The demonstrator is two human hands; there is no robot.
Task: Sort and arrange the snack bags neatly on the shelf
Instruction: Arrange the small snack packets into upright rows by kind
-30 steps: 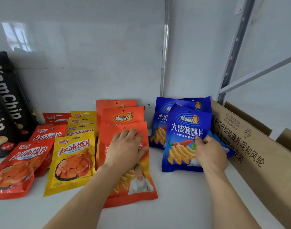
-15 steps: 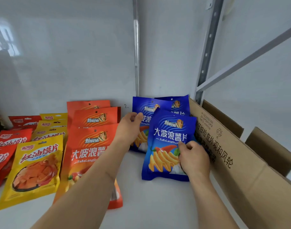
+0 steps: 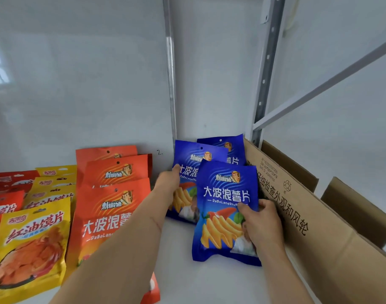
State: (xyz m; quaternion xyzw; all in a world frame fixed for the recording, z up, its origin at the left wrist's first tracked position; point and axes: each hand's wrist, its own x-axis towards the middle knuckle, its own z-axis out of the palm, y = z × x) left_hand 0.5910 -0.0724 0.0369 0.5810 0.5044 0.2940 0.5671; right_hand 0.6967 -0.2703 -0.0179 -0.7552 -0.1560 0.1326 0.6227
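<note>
On the shelf (image 3: 209,281), red, yellow and orange rows look sorted; the left hand (image 3: 169,181) and right hand (image 3: 261,222) each grip a crooked blue bag (image 3: 226,207).

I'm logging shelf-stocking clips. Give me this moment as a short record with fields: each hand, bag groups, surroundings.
left hand: grips the left edge of the middle blue chip bag
right hand: holds the right edge of the front blue chip bag
blue group: three bags, overlapping
orange chip bags: row left of the blue ones
yellow snack bags: row further left
red snack bags: far left
cardboard box: right of the blue bags
</note>
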